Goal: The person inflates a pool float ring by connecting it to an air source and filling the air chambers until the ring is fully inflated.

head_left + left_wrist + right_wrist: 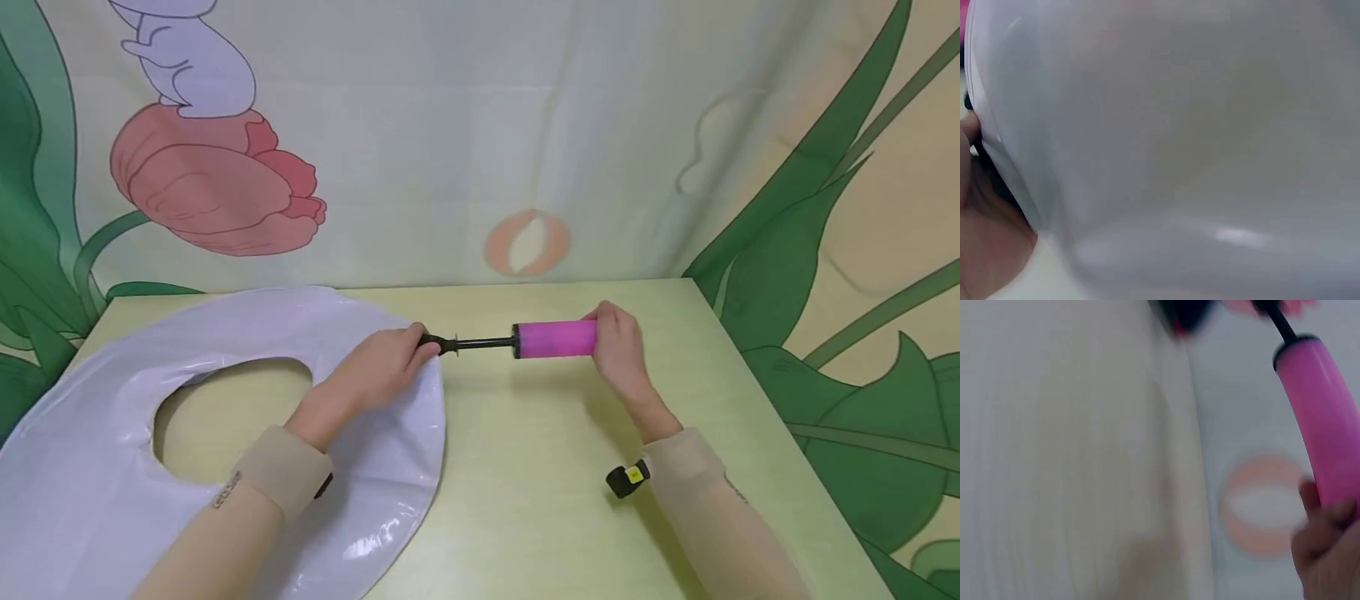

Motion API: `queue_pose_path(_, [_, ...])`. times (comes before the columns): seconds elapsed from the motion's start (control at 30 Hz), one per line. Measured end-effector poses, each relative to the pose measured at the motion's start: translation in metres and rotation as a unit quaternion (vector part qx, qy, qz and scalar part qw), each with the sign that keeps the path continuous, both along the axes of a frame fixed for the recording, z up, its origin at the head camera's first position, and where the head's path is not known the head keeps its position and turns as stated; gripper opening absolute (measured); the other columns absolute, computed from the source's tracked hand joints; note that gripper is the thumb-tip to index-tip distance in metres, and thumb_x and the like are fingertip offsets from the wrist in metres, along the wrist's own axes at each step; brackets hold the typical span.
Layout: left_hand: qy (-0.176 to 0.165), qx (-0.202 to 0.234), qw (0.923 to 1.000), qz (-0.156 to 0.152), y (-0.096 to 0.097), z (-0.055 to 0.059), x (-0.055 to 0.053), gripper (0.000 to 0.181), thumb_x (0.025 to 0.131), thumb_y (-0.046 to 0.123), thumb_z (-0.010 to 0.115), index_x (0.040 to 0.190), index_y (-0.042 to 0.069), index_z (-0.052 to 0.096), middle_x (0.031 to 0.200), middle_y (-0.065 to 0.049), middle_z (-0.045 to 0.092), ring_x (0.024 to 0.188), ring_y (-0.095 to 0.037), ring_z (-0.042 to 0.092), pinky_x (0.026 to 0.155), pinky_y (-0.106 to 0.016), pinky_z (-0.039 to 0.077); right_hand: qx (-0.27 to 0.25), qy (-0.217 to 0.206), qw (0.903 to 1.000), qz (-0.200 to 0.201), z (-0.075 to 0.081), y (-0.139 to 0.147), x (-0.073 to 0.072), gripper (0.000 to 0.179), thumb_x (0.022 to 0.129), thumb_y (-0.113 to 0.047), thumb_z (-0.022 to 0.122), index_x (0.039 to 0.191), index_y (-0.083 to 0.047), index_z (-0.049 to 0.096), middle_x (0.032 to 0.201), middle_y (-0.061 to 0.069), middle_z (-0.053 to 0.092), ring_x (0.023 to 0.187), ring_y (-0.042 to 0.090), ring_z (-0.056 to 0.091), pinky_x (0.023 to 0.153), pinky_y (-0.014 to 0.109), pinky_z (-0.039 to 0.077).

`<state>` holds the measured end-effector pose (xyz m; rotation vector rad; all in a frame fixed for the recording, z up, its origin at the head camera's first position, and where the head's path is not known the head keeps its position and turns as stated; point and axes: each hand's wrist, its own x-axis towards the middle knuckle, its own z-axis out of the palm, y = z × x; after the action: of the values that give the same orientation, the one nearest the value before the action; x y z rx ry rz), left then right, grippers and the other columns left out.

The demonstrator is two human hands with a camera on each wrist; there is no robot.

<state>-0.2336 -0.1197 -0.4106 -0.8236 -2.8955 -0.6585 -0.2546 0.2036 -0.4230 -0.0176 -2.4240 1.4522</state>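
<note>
A hand air pump with a pink barrel (555, 340) is held level above the table between the two hands. My left hand (375, 367) grips the pump's black handle (448, 344), and a black rod (483, 342) shows between handle and barrel. Wrapped round the far end of the barrel is my right hand (618, 346), which hides that end; in the right wrist view its fingers (1319, 537) curl on the pink plastic. A white inflatable ring (390, 517), puffed and glossy, lies under my left forearm. Its surface fills most of the left wrist view.
The pale wooden table (510, 517) runs back to a hanging cloth (420, 150) printed with a rabbit, a flower and leaves. A small black wrist device (626, 478) with a yellow mark sits at the right cuff.
</note>
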Motion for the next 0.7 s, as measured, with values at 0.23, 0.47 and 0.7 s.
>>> queue_pose_path(0.23, [-0.018,-0.010,0.9997,-0.015,0.015,-0.006,0.002,0.029,0.104,0.035,0.039,0.098,0.009,0.049,0.072,-0.002,0.050,0.071,-0.021,0.050,0.070,-0.036,0.041,0.033,-0.041,0.9915,0.119,-0.008,-0.017,0.005,0.044,0.103,-0.041,0.033,0.090,-0.009,0.061,0.072,0.011,0.056,0.060,0.024,0.050,0.052,0.034,0.042])
queue_pose_path(0.47, [-0.005,-0.027,0.9994,-0.021,0.015,-0.012,0.004,0.024,0.102,0.032,0.046,0.090,0.012,0.050,0.067,0.002,0.049,0.064,-0.017,0.049,0.064,-0.033,0.040,0.345,-0.031,0.8937,0.285,-0.002,-0.016,0.015,0.055,0.083,-0.062,0.063,0.116,-0.018,0.058,0.094,-0.003,0.061,0.080,0.014,0.054,0.071,0.033,0.044])
queue_pose_path(0.7, [-0.005,-0.034,0.9992,-0.021,0.020,-0.010,0.007,0.027,0.103,0.033,0.044,0.089,0.010,0.049,0.065,0.000,0.048,0.063,-0.018,0.049,0.064,-0.034,0.041,0.516,0.039,0.8096,0.278,0.005,-0.038,0.018,0.056,0.091,-0.055,0.057,0.127,-0.012,0.053,0.099,-0.001,0.061,0.085,0.013,0.056,0.072,0.034,0.044])
